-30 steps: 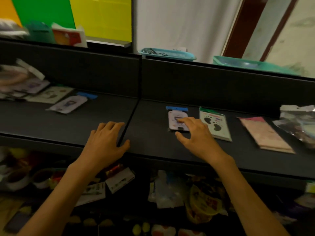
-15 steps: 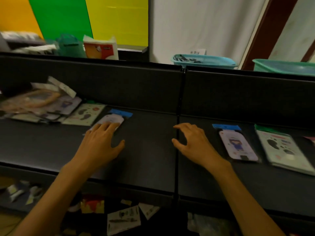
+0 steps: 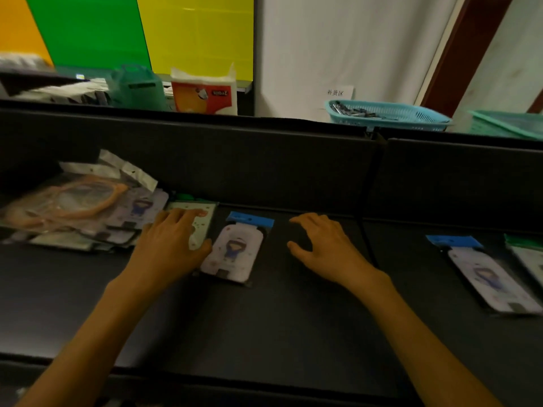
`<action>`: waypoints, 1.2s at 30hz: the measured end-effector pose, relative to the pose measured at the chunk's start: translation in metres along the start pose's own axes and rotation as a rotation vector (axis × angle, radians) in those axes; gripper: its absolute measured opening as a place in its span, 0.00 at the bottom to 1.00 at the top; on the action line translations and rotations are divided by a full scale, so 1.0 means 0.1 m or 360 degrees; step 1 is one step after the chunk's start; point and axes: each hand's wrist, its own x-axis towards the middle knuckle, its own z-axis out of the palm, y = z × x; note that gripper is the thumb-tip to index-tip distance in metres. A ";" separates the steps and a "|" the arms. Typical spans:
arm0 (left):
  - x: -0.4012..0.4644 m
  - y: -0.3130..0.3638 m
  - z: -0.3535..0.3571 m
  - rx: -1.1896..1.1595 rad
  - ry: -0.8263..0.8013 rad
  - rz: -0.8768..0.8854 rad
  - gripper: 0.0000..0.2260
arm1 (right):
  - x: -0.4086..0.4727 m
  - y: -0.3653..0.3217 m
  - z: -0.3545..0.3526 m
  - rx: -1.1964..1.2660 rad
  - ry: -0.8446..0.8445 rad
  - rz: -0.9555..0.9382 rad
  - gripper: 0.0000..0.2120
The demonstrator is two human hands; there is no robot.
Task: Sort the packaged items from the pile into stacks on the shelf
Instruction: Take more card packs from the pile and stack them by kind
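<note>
The left hand [image 3: 173,245], fingers nearly straight, is now laid flat on a green-topped packet [image 3: 202,218] at the edge of the pile [image 3: 79,207], having been moved there from a blue-topped packet [image 3: 235,251] half a second earlier. The right hand [image 3: 323,245] is held loosely curled and empty just above the shelf [image 3: 264,333]. A matching blue-topped stack [image 3: 487,277] is seen well apart to the right. The next pick seems begun.

the shelf [image 3: 264,324] has a matt, dark, smooth surface, the pile [image 3: 73,212] at its left edge is glossy clear plastic wrapping over printed card, and the blue-topped packet [image 3: 235,254] shines likewise, while the basket [image 3: 390,116] behind is perforated turquoise plastic.
</note>
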 end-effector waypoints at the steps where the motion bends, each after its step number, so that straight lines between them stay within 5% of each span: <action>1: 0.05 -0.10 0.01 0.0006 -0.0019 0.0006 0.32 | 0.04 -0.09 0.04 0.0007 -0.0014 0.0039 0.26; 12: 0.47 -0.89 0.15 0.0150 -0.0196 0.0399 0.33 | 0.21 -0.93 0.59 0.0115 0.0025 0.0418 0.28; 20: 0.49 -1.02 0.25 0.0092 -0.0237 0.0624 0.36 | 0.24 -1.29 0.87 -0.0054 0.0081 0.0644 0.46; 26: 0.47 -0.97 0.32 -0.0036 -0.0325 0.0812 0.37 | 0.14 -1.22 0.78 -0.0017 0.0009 0.0750 0.49; 36: 0.43 -0.78 0.38 -0.0074 -0.0313 0.0503 0.43 | -0.12 -1.10 0.64 0.0021 0.0093 0.0893 0.50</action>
